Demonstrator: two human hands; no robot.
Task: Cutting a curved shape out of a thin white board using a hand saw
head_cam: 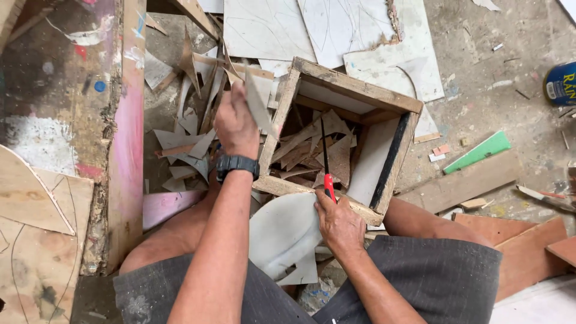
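Left hand (pixel 235 123): raised, fingers closed on a thin grey offcut (pixel 258 105), a tapering sliver held roughly upright with its long axis running up and away from the wrist. The piece sits just over the near-left corner of the wooden box (pixel 354 90); the box opening lies immediately to the right of this hand and slightly beyond it. A black wristwatch (pixel 237 165) is on the left wrist.

Right hand (pixel 339 222): lower and nearer the body, gripping the red handle of a utility knife (pixel 328 180). The dark blade runs straight away from the hand, its long axis pointing into the box interior. The hand rests at the box's near rim, touching a larger pale grey sheet piece (pixel 282 231) that lies across the lap, to this hand's left.

The box holds a heap of brown and grey scraps (pixel 312 150). More offcuts (pixel 186 141) litter the floor to the left of the left hand. Beyond the box lie white sheets with drawn curves (pixel 336 24).

The held offcut is nearer the left hand only; the right hand is occupied with the knife.
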